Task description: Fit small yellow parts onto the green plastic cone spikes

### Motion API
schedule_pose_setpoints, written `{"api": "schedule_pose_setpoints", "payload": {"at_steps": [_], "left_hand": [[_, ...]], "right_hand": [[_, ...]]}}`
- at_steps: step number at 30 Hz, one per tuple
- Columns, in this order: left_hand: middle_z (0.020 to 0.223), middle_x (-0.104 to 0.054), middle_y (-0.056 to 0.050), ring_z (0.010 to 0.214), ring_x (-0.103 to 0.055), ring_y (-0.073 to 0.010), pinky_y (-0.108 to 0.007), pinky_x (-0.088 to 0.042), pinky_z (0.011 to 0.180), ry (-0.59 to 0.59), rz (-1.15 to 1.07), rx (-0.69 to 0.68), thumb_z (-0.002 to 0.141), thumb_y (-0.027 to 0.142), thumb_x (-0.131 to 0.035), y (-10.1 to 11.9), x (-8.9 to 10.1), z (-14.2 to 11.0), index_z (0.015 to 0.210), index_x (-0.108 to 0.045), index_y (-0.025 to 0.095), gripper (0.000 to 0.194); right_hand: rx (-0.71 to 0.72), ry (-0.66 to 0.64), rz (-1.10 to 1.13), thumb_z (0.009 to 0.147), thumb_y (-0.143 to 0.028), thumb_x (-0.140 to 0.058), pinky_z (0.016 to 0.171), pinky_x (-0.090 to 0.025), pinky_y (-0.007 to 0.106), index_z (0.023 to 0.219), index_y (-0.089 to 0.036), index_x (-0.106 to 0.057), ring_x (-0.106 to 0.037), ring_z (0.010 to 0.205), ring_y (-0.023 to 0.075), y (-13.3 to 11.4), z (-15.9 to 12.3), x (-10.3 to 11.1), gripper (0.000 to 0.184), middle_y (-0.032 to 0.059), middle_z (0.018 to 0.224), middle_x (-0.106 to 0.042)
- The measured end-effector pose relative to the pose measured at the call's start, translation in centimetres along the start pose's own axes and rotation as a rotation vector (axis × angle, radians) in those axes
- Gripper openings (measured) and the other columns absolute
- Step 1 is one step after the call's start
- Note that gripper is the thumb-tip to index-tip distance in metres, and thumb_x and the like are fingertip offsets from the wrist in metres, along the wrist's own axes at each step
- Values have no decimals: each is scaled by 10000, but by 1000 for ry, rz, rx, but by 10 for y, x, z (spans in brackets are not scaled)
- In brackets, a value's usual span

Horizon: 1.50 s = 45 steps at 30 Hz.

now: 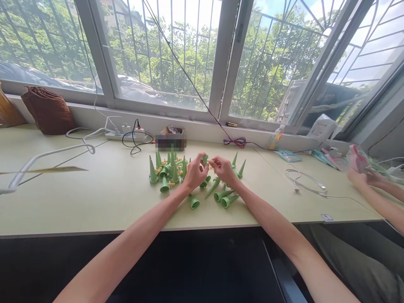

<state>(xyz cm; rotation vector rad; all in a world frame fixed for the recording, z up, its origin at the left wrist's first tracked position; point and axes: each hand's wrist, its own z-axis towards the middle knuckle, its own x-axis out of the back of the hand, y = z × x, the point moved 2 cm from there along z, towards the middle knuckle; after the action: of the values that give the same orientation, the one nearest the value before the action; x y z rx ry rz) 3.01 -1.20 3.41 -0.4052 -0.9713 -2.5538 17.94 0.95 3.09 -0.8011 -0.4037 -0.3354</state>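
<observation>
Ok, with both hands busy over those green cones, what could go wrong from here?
1. The small yellow plastic piece in the right hand's grip is only pinched; it may slip and get lost among the loose yellow pieces.
2. The tapering upright green plastic cones beside the left hand's grip could topple if brushed.
3. One hollow green plastic cone lying on its side near the front of the pale yellow-green tabletop might roll off if bumped.

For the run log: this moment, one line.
left hand: holds green piece | right hand: holds yellow piece | table: green cones, some upright, some lying
</observation>
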Motion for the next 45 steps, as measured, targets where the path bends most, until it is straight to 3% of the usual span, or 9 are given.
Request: {"api": "schedule_pose_setpoints", "payload": {"at_steps": [7, 21, 32, 37, 45], "left_hand": [[775, -548, 23, 410, -386, -26, -182, -324, 457, -1, 15, -5, 849, 216, -530, 0, 0, -1, 1125, -479, 215, 281], [784, -538, 13, 433, -382, -35, -182, -326, 459, -18, 17, -12, 859, 226, -520, 0, 0, -1, 1142, -482, 215, 286], [781, -534, 16, 445, -409, -38, -181, -333, 466, -10, 32, -5, 860, 228, -520, 2, -1, -1, 1153, -483, 208, 296], [816, -549, 4, 440, -409, -32, -179, -331, 463, -28, 46, 19, 847, 199, -508, 1, -2, -1, 1188, -481, 199, 343], [869, -583, -23, 444, -395, -33, -191, -351, 487, -51, 58, 31, 833, 186, -498, 0, -2, -2, 1227, -466, 184, 395]], "right_hand": [[4, -20, -34, 897, -495, -478, 542, -358, 237, 733, -187, -567, -418, 534, 115, -1, -1, 1, 361, -27, 540, -483], [29, -20, -68, 915, -506, -423, 529, -273, 245, 599, -195, -402, -292, 534, 101, 2, 0, 0, 444, -45, 531, -352], [31, -17, -43, 919, -492, -444, 529, -293, 234, 681, -184, -521, -315, 524, 97, -1, -2, 0, 397, -47, 543, -390], [1, -46, -27, 907, -491, -458, 529, -327, 230, 802, -174, -604, -378, 523, 99, -4, -3, 0, 365, -30, 580, -484], [17, -60, -26, 900, -470, -470, 566, -366, 233, 839, -166, -626, -447, 564, 106, -5, -3, 0, 347, 8, 682, -594]]}}
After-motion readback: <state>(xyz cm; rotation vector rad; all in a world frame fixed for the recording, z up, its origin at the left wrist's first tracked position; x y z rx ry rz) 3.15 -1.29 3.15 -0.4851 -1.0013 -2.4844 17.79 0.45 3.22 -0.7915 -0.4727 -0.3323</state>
